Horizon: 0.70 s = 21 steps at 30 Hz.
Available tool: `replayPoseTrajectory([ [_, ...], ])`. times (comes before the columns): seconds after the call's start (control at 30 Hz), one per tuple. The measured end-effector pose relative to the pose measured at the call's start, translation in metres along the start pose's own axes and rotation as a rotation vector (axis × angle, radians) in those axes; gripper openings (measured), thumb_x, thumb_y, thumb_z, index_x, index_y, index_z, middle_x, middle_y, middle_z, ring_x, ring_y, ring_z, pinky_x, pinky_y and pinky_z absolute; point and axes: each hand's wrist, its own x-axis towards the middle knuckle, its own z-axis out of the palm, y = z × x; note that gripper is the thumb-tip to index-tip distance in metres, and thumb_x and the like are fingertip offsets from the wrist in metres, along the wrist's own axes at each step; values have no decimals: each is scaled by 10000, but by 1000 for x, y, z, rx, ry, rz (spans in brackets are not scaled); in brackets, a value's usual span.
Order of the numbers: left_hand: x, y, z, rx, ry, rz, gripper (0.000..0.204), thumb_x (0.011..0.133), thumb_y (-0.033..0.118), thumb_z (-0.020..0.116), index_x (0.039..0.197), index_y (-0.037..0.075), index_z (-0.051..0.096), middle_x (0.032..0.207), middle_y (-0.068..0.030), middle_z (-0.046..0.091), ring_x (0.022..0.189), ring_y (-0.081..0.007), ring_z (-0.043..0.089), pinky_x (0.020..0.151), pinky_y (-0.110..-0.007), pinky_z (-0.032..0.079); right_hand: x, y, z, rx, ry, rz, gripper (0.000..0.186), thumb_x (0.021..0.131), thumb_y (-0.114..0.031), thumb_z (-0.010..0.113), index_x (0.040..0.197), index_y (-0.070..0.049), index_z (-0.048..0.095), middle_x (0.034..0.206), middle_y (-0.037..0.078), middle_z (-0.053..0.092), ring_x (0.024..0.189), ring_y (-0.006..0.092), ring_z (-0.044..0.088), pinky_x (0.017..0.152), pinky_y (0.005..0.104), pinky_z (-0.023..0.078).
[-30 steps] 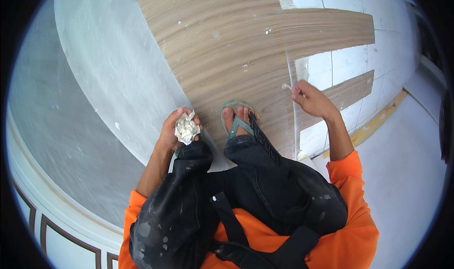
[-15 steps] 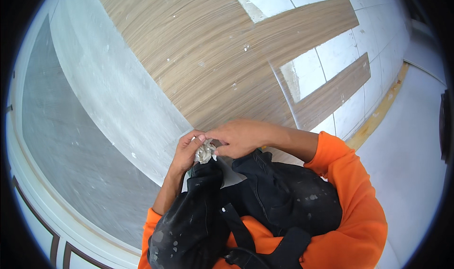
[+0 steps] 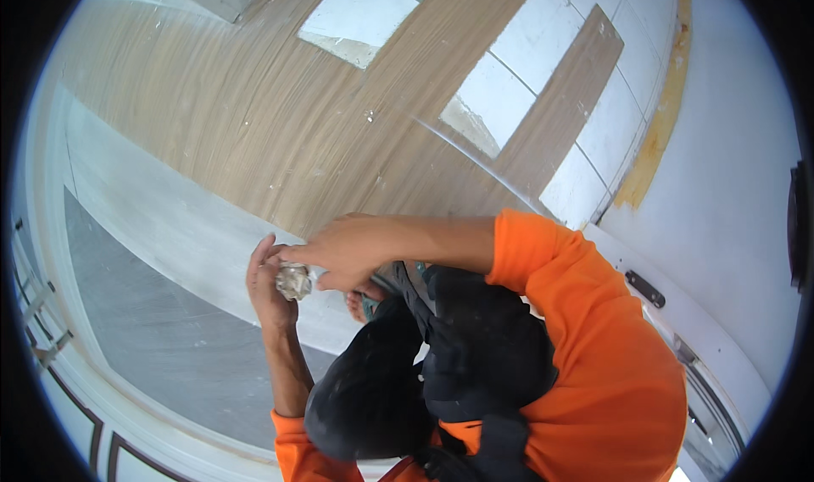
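Observation:
My left hand (image 3: 264,289) is closed round a crumpled, pale silvery wad (image 3: 293,283) in front of my bent knees. My right hand (image 3: 337,253) reaches across from the right, its index finger and thumb on the top and side of the wad, partly covering it and my left fingers. My sandalled foot (image 3: 365,304) shows just below the hands, behind a dark trouser leg.
Wood-look planks (image 3: 195,134) lie ahead, with white tiles (image 3: 530,33) between and beside them. A pale band (image 3: 144,202) and grey surface (image 3: 144,304) run at left, near metal fittings (image 3: 42,321). A white door-like panel (image 3: 729,219) with an edge plate (image 3: 646,289) stands right.
My right hand has come from over the planks onto the wad in my left hand. The view has swung round, and both hands now appear farther left.

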Motion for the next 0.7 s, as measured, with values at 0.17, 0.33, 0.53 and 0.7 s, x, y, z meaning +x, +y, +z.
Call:
replayPoseTrajectory([
  [0.17, -72, 97, -4, -184, 115, 7, 338, 888, 271, 429, 1050, -14, 508, 990, -133, 579, 906, -221, 577, 786, -352, 464, -10, -112, -41, 222, 20, -95, 362, 769, -287, 549, 1015, -32, 622, 841, 194, 644, 788, 342, 608, 686, 418, 464],
  [0.33, -209, 161, 24, -298, 168, -178, 400, 942, 360, 361, 1083, 15, 507, 1003, -108, 580, 935, -208, 563, 789, -358, 435, -80, -197, 9, 742, 110, -85, 320, 814, -319, 550, 871, -21, 653, 766, 108, 641, 710, 205, 589, 646, 339, 444],
  [0.53, -347, 253, 63, -182, 118, -251, 374, 899, 386, 451, 845, 31, 558, 759, -110, 601, 673, -203, 595, 574, -326, 481, -214, -323, 47, 1970, 331, 327, 202, 845, -299, 563, 853, -110, 635, 662, -56, 500, 612, 75, 499, 585, 254, 417],
  [0.7, -400, 342, 74, 101, -173, 35, 376, 868, 327, 492, 687, 4, 556, 674, -149, 593, 614, -198, 601, 535, -337, 503, -266, -429, 18, 1799, 557, 504, 237, 828, -345, 574, 878, -113, 589, 698, -32, 523, 600, 108, 515, 575, 276, 433],
])
